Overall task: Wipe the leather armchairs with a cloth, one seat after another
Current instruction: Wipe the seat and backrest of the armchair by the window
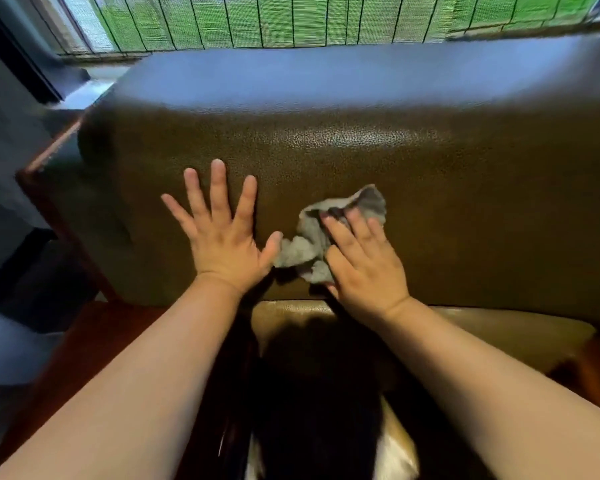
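A brown leather armchair fills the view, its wide backrest (447,188) facing me and its seat cushion (492,337) below. My left hand (222,233) lies flat on the backrest, fingers spread and straight. Just to its right, my right hand (364,261) presses a crumpled grey cloth (309,244) against the lower backrest with straight fingers. The cloth bunches out to the left of the hand and above its fingertips. Part of the cloth is hidden under my palm.
A wooden armrest (94,341) runs along the chair's left side, with a dark gap and floor beyond it. Behind the backrest is a window (291,19) with vertical bars and green outside. A dark shadow covers the middle of the seat.
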Action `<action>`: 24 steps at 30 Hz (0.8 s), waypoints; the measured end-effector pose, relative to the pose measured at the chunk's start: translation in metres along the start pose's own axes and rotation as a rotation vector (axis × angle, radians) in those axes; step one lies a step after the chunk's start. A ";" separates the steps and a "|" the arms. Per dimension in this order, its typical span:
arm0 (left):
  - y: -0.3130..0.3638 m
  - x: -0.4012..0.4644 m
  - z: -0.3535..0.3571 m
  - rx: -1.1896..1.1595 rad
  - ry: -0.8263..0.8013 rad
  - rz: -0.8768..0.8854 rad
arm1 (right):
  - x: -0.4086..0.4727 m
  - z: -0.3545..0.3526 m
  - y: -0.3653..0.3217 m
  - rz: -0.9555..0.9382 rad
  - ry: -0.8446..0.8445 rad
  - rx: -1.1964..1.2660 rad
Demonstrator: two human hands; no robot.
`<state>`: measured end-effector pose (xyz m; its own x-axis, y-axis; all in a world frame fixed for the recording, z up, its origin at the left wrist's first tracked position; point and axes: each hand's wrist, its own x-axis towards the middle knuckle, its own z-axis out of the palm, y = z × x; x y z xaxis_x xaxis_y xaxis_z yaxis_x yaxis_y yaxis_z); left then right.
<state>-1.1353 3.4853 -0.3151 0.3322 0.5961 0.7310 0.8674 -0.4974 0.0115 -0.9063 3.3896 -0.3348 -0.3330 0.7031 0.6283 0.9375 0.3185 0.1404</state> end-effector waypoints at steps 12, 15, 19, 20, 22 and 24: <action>0.001 0.002 0.000 -0.014 -0.004 -0.003 | 0.023 -0.021 -0.001 0.040 0.063 0.008; 0.003 0.004 -0.003 0.002 -0.029 -0.003 | -0.009 -0.003 -0.003 -0.088 -0.053 -0.031; 0.002 0.001 -0.003 0.028 -0.039 0.007 | 0.003 -0.029 0.019 -0.069 -0.014 -0.054; 0.001 0.001 -0.002 0.038 -0.042 0.010 | 0.017 -0.039 0.025 0.043 0.050 -0.038; 0.005 0.004 -0.004 0.057 -0.065 -0.003 | 0.036 -0.054 0.033 0.227 0.122 -0.012; 0.016 0.005 -0.012 0.031 -0.107 -0.049 | 0.031 -0.048 0.030 0.251 0.113 -0.014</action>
<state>-1.1237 3.4729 -0.3029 0.3253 0.6842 0.6527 0.8942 -0.4470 0.0229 -0.8838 3.3902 -0.2749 -0.0776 0.6831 0.7262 0.9907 0.1343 -0.0205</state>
